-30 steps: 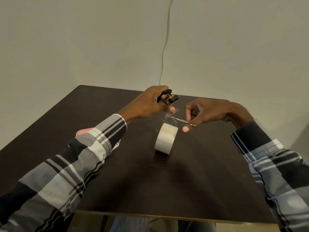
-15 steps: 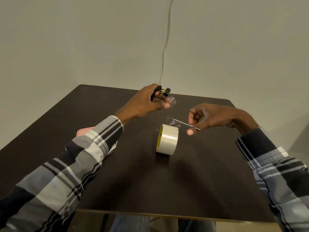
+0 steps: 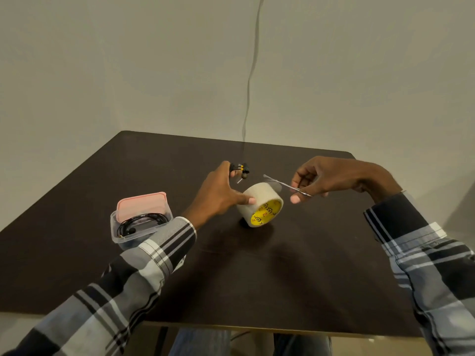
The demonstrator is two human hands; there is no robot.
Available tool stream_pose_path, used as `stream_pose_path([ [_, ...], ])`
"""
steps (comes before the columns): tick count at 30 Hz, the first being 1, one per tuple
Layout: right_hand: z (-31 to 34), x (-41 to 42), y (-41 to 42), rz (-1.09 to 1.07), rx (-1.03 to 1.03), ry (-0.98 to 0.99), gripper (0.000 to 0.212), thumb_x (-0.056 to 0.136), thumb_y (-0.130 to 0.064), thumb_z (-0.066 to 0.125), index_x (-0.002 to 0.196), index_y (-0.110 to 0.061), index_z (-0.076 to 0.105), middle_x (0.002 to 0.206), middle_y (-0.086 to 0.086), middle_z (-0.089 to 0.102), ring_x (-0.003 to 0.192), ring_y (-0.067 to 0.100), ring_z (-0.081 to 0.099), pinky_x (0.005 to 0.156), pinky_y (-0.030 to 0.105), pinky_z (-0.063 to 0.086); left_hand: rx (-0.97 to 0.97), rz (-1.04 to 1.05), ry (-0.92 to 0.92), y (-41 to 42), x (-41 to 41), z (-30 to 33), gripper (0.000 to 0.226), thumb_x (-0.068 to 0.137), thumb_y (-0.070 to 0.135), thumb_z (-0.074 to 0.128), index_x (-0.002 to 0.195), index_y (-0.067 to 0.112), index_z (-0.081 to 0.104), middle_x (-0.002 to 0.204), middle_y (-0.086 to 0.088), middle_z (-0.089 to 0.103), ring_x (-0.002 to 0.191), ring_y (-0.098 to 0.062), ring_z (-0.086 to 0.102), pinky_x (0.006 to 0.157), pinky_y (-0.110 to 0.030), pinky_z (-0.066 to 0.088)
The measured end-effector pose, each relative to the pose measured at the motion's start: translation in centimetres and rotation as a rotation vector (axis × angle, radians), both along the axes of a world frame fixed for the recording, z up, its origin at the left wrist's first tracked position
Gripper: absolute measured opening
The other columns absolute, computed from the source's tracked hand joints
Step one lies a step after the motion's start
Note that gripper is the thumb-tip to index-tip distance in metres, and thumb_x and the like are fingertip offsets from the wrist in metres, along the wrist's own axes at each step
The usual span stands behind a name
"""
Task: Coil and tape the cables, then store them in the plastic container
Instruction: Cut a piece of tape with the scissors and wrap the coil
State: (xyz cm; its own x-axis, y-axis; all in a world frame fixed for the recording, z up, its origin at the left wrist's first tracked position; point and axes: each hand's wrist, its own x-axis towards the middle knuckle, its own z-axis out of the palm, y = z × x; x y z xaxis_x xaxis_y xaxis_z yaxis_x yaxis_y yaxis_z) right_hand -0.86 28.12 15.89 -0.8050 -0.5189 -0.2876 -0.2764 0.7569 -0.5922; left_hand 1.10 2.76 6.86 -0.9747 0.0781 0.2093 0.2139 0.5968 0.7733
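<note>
My left hand [image 3: 218, 194] pinches a small coiled black cable with yellow marks [image 3: 241, 170] at its fingertips, while its thumb rests on the side of the clear tape roll [image 3: 258, 202]. The roll stands on edge mid-table, its yellow printed core facing me. To the roll's right, my right hand [image 3: 331, 176] grips thin silvery scissors [image 3: 288, 185], whose tip points left above the roll. The clear plastic container [image 3: 115, 231] sits to the left, with a coiled black cable [image 3: 140, 221] inside. My left sleeve hides its near corner.
A pink lid [image 3: 142, 202] leans at the container's far side. The dark brown table [image 3: 282, 278] meets a pale wall at the back. A thin grey wire [image 3: 250, 80] hangs down the wall to the table's far edge.
My left hand came down with the cable, and its thumb now touches the tape roll. The roll has turned its yellow core toward me. My right hand hardly moved. The container has come into sight.
</note>
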Motion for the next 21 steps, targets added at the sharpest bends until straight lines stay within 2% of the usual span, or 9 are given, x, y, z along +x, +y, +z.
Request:
stream_pose_path([
  [2, 0.3, 0.0, 0.7, -0.012, -0.006, 0.011, 0.045, 0.067, -0.046, 0.082, 0.098, -0.014, 0.074, 0.092, 0.015, 0.071, 0.073, 0.011, 0.057, 0.06, 0.025, 0.045, -0.008, 0.021, 0.015, -0.4, -0.1, 0.1, 0.067, 0.062, 0.031, 0.092, 0.111, 0.01, 0.053, 0.112, 0.003, 0.06, 0.096, -0.012, 0.058, 0.08, -0.033, 0.05],
  [4, 0.3, 0.1, 0.7, -0.015, -0.028, 0.015, 0.046, 0.066, -0.047, 0.081, 0.099, -0.016, 0.074, 0.094, 0.015, 0.072, 0.073, 0.009, 0.059, 0.06, 0.025, 0.047, 0.067, -0.012, -0.035, -0.3, 0.1, 0.0, 0.066, 0.063, 0.027, 0.092, 0.114, 0.01, 0.052, 0.118, 0.002, 0.061, 0.094, -0.009, 0.062, 0.083, -0.032, 0.054],
  [7, -0.5, 0.0, 0.4, -0.024, -0.046, 0.016, 0.045, 0.069, -0.05, 0.08, 0.098, -0.017, 0.074, 0.094, 0.012, 0.072, 0.076, 0.009, 0.059, 0.06, 0.025, 0.048, 0.2, -0.096, -0.1, 0.9, 0.8, 0.1, 0.073, 0.061, 0.028, 0.092, 0.117, 0.012, 0.048, 0.13, 0.0, 0.058, 0.105, -0.012, 0.067, 0.088, -0.034, 0.058],
  [11, -1.4, -0.2, 0.1, -0.047, -0.066, 0.035, 0.043, 0.071, -0.053, 0.079, 0.098, -0.019, 0.074, 0.098, 0.014, 0.072, 0.08, 0.011, 0.059, 0.061, 0.025, 0.048, 0.076, -0.067, 0.011, 2.9, 1.4, -0.1, 0.084, 0.051, 0.046, 0.095, 0.111, 0.017, 0.044, 0.124, 0.002, 0.061, 0.109, -0.013, 0.065, 0.087, -0.039, 0.059],
  [16, -0.8, -0.1, 0.5, -0.068, -0.076, 0.052, 0.044, 0.067, -0.05, 0.081, 0.097, -0.018, 0.073, 0.096, 0.013, 0.072, 0.079, 0.01, 0.06, 0.062, 0.026, 0.049, -0.053, -0.018, 0.073, 3.7, 1.0, -0.4, 0.077, 0.055, 0.043, 0.093, 0.104, 0.019, 0.038, 0.133, -0.006, 0.058, 0.119, -0.021, 0.061, 0.091, -0.042, 0.056],
  [19, 0.1, -0.3, 1.8, -0.142, -0.041, 0.139, 0.048, 0.062, -0.052, 0.083, 0.094, -0.018, 0.073, 0.094, 0.012, 0.073, 0.08, 0.012, 0.061, 0.064, 0.029, 0.049, -0.069, -0.003, 0.069, 3.3, 0.6, -0.5, 0.076, 0.056, 0.043, 0.093, 0.102, 0.019, 0.037, 0.133, -0.006, 0.057, 0.112, -0.022, 0.064, 0.086, -0.042, 0.057],
  [21, 1.1, -0.3, 2.9, -0.214, -0.069, 0.211, 0.045, 0.064, -0.049, 0.083, 0.092, -0.016, 0.073, 0.086, 0.01, 0.071, 0.08, 0.014, 0.06, 0.064, 0.031, 0.048, -0.048, 0.009, 0.057, 2.8, 0.2, -0.6, 0.075, 0.057, 0.044, 0.092, 0.103, 0.018, 0.038, 0.129, -0.002, 0.057, 0.104, -0.021, 0.065, 0.081, -0.038, 0.056],
])
